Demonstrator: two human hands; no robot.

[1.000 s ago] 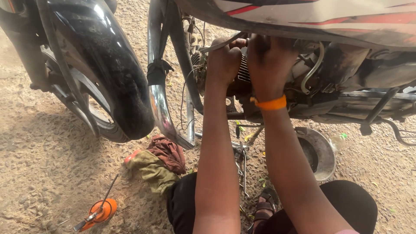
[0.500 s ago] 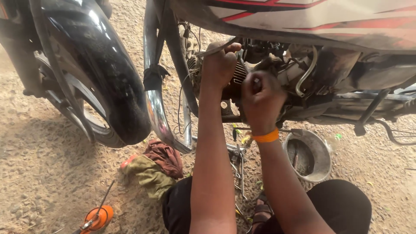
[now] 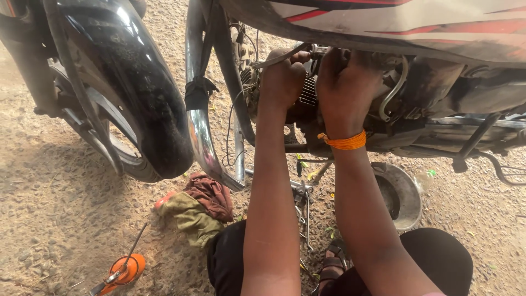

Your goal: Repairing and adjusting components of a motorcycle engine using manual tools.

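Both hands are raised to the motorcycle engine [image 3: 416, 93], which sits under the white and red tank [image 3: 394, 22]. The left hand [image 3: 282, 82] is curled into a loose fist against the finned part of the engine [image 3: 308, 90]; its grip is pressed around a thin grey cable [image 3: 276, 59] that runs across the knuckles toward a small metal fitting [image 3: 319, 51] at the top of the engine. The right hand [image 3: 345, 90] lies just beside it, fingers reaching up to the same fitting; the fingertips are hidden behind the engine parts, so I cannot tell whether that grip is pinching anything. An orange band [image 3: 345, 142] circles the right wrist.

To the left stands the front wheel under a black mudguard [image 3: 131, 82], with a chrome crash bar [image 3: 200, 109] curving down between the wheel and the engine. Loose thin wires [image 3: 230, 126] hang near the bar.

On the sandy ground [image 3: 55, 208] below, a bundle of red and olive rags [image 3: 200, 205] lies just beside the person's dark-clad knee. Several wrenches [image 3: 304, 211] lie between the forearms. A round metal bowl [image 3: 400, 194] rests on the ground under the engine, to the right of the right forearm. An orange oil can [image 3: 125, 268] with a thin spout lies well apart, at the lower left.
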